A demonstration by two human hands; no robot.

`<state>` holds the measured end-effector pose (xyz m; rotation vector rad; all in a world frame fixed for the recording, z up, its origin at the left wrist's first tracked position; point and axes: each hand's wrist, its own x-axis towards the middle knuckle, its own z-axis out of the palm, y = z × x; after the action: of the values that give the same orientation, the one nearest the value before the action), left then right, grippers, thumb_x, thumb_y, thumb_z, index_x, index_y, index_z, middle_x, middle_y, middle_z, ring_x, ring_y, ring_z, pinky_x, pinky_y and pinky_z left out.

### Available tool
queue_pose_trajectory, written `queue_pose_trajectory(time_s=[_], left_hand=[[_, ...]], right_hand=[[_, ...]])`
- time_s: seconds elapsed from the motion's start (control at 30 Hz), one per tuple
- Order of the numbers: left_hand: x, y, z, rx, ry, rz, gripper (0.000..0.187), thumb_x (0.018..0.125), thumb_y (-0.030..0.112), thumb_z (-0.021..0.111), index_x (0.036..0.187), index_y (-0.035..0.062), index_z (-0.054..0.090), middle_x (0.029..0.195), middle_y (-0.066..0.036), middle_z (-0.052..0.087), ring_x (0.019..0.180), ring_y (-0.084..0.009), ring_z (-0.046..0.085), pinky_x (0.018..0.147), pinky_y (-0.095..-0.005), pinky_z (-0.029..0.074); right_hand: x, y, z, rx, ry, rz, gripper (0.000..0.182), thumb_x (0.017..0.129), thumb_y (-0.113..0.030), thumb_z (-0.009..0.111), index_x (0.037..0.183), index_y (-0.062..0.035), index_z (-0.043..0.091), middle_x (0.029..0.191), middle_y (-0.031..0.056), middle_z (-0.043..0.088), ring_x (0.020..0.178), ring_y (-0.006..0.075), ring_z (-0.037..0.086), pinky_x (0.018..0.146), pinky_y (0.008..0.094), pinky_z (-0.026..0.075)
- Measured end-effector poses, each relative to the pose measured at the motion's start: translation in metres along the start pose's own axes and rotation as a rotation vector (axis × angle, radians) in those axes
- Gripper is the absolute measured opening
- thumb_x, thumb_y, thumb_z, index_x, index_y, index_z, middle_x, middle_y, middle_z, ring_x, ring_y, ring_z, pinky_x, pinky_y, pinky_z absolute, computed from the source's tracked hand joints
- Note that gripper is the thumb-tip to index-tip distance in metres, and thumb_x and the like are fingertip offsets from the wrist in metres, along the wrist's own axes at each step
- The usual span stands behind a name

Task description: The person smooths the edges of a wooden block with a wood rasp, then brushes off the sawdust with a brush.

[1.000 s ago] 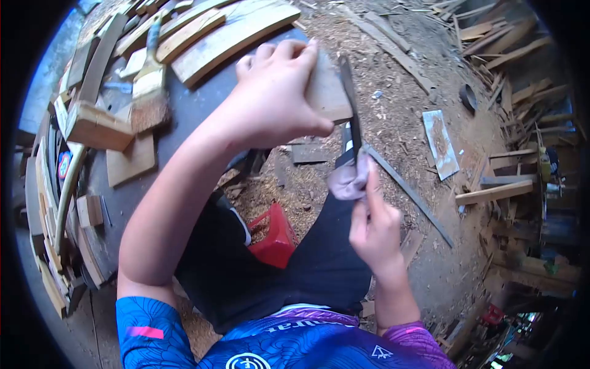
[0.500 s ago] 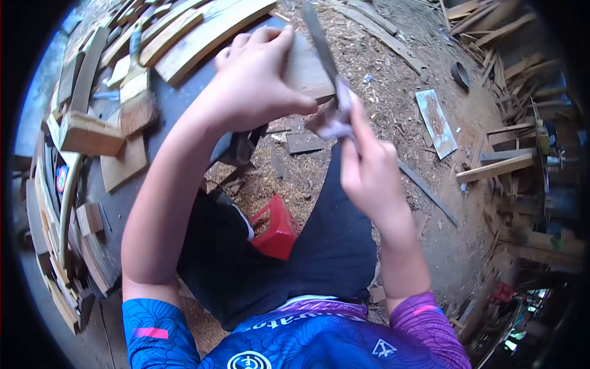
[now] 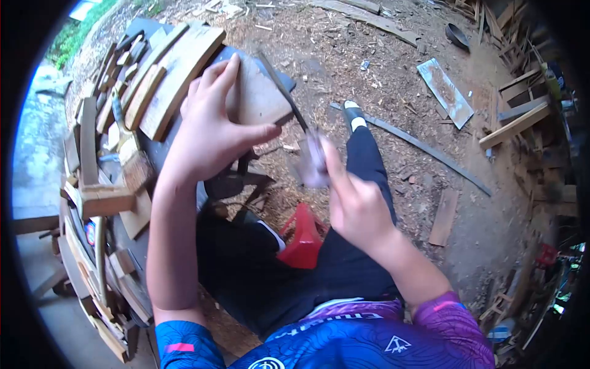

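Note:
My right hand (image 3: 362, 212) is closed around the pale cloth-wrapped end of a long, narrow dark file (image 3: 284, 92). The file slants up and to the left, along the right edge of a flat wooden block (image 3: 261, 95). The cloth (image 3: 313, 163) is blurred by motion. My left hand (image 3: 212, 126) spreads over the left side of the block, its index finger stretched forward and its thumb reaching along the near edge. The block sits at the corner of a dark worktable (image 3: 167, 138), partly hidden by that hand.
Left of my arm, the worktable carries a wide brush (image 3: 135, 161), a wooden mallet (image 3: 107, 200) and several boards (image 3: 184, 77). A red plastic stool (image 3: 302, 243) stands between my legs. Wood shavings cover the ground, where a long strip (image 3: 430, 150) and a pale panel (image 3: 445, 92) lie.
The view has shifted, so the table and my foot show more. The file has moved down and left along the block with my right hand; my left hand stays at the block.

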<state>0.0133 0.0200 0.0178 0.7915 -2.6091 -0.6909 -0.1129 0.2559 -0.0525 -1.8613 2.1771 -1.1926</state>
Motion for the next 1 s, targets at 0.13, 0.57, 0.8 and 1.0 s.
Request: queue_pose_trajectory(time_s=[0.13,0.57,0.8,1.0], left_hand=[[0.001,0.001,0.0,-0.034,0.004,-0.02,0.116,0.064,0.041,0.092,0.159,-0.0032,0.04,0.156,-0.023,0.045,0.146,-0.0372,0.04,0.124,-0.045,0.032],[0.004,0.015,-0.004,-0.29,-0.093,-0.125,0.117,0.063,0.028,0.095,0.16,-0.0034,0.038,0.157,-0.019,0.043,0.144,-0.0311,0.046,0.122,-0.0422,0.035],[-0.003,0.003,-0.003,-0.2,-0.032,-0.087,0.116,0.064,0.03,0.096,0.159,-0.0047,0.04,0.155,-0.017,0.045,0.144,-0.0309,0.046,0.121,-0.0421,0.034],[0.003,0.014,-0.004,-0.273,-0.086,-0.143,0.114,0.062,0.028,0.096,0.156,-0.007,0.042,0.153,-0.019,0.047,0.143,-0.0318,0.048,0.12,-0.0435,0.036]], right_hand=[[0.011,0.016,0.008,-0.012,0.079,-0.09,0.084,0.083,0.005,0.061,0.162,0.0009,0.032,0.089,0.0177,0.072,0.062,0.0308,0.072,0.056,0.0413,0.059],[0.042,0.02,0.012,-0.121,-0.03,-0.078,0.075,0.084,0.001,0.062,0.157,-0.0004,0.045,0.085,0.0093,0.069,0.053,0.0198,0.064,0.051,0.034,0.057],[-0.004,0.026,0.018,-0.166,0.02,-0.049,0.069,0.093,-0.009,0.061,0.16,-0.0099,0.046,0.069,0.0007,0.052,0.046,0.0086,0.055,0.043,0.0303,0.053],[0.03,0.022,0.009,-0.179,-0.012,-0.072,0.064,0.094,-0.011,0.064,0.156,-0.0106,0.051,0.068,0.0025,0.054,0.049,0.0132,0.058,0.047,0.033,0.055]])
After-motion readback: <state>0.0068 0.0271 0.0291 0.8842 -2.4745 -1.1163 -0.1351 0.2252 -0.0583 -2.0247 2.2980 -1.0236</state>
